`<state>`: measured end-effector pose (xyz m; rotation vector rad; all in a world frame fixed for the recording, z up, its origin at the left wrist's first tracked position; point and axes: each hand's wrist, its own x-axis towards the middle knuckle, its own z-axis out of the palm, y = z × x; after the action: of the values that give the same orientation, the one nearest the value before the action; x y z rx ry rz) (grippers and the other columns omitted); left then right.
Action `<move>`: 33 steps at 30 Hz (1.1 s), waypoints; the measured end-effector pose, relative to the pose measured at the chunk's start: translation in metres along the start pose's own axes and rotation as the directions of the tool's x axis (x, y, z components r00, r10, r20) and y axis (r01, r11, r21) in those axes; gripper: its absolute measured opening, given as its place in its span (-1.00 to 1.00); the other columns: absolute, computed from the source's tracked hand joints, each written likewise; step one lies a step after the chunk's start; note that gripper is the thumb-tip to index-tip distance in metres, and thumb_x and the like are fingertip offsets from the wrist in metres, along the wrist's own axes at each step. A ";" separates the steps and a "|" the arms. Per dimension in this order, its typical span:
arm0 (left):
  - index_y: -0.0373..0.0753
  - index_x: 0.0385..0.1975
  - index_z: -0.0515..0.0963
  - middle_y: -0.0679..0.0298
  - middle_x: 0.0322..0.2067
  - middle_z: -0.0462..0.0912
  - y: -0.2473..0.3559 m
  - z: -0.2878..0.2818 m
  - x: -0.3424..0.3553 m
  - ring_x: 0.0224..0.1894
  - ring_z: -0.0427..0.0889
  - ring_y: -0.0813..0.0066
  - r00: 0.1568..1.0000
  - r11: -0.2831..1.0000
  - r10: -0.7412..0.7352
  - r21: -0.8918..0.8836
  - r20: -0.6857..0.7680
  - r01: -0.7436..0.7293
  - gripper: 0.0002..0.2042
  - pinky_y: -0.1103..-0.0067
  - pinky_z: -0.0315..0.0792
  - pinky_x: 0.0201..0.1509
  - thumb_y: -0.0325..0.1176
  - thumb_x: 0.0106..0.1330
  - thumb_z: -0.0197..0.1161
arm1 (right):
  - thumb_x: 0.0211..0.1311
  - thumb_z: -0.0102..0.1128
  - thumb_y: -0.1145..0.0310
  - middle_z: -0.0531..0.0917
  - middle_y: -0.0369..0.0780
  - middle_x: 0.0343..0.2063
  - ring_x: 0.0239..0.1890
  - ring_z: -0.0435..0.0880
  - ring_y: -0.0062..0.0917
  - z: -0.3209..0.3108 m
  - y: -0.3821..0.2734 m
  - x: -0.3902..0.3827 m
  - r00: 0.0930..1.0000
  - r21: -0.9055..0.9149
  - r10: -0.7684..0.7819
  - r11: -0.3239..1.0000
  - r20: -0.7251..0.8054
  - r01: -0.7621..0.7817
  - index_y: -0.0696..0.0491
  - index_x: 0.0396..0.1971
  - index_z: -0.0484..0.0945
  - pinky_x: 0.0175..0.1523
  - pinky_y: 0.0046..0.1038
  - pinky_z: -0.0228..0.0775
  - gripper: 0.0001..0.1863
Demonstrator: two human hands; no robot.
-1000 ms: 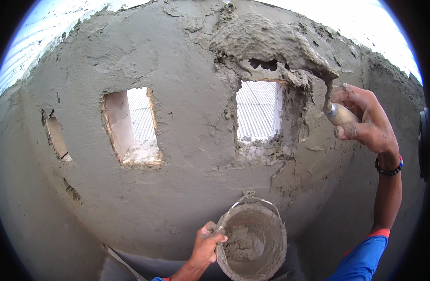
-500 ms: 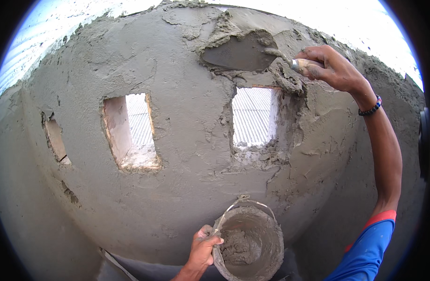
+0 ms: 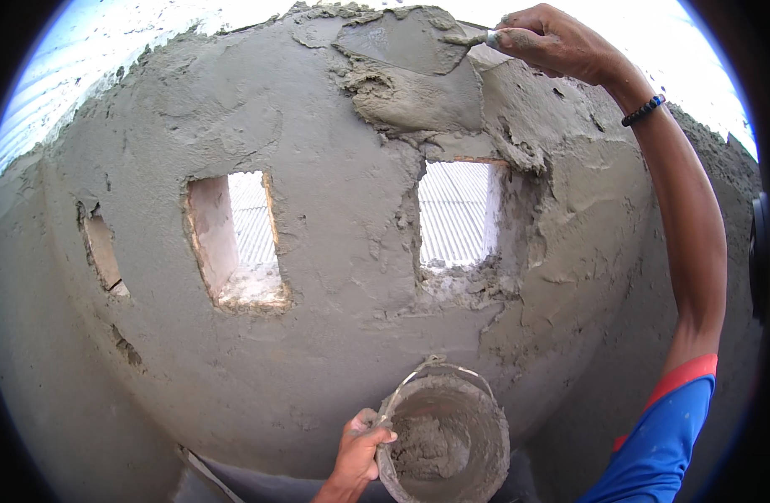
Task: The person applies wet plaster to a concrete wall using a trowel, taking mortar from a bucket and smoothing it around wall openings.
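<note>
My right hand point(image 3: 552, 42) is closed round the handle of a trowel point(image 3: 406, 40), high up at the wall's top edge. The trowel's blade lies against wet grey mortar, its face smeared with the same mix. Just under the blade is a thick, freshly spread patch of mortar point(image 3: 427, 96) with a ragged left edge. Low in front of me, my left hand point(image 3: 360, 444) grips the rim of a bucket point(image 3: 490, 436), thumb over the edge. Wet mortar point(image 3: 431, 444) sits in the bucket, and its wire handle stands up, crusted with mix.
The grey plastered wall point(image 3: 334, 251) has a right window opening point(image 3: 456, 210), a left window opening point(image 3: 238, 239) and a narrow slot point(image 3: 104, 251) farther left. Rough mortar surrounds the right opening. Bright corrugated sheeting point(image 3: 75, 92) shows above the wall. A dark object point(image 3: 758, 260) stands at the right edge.
My right hand has moved the trowel up and slightly left, from just above the right opening to the wall's top. Smoothed mortar shows where the blade was. My left hand still holds the bucket.
</note>
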<state>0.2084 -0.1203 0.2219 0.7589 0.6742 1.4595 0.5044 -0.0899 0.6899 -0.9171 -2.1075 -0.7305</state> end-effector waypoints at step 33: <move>-0.27 -0.48 0.43 0.24 -0.49 0.55 -0.006 0.005 -0.003 -0.45 0.56 0.45 1.000 0.999 0.012 0.031 -0.027 -0.011 -0.78 0.53 0.47 -0.31 -0.76 -0.06 0.17 | 0.39 -0.05 0.04 0.56 -0.13 -0.71 -0.69 0.53 -0.41 0.068 0.004 -0.110 0.898 -0.248 0.249 0.903 -0.363 -0.350 0.12 -0.25 0.59 -0.41 -0.29 0.42 -0.57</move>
<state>0.2155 -0.1229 0.2203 0.7690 0.7151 1.4748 0.5359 -0.0804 0.5646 -1.1732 -1.5407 -0.9854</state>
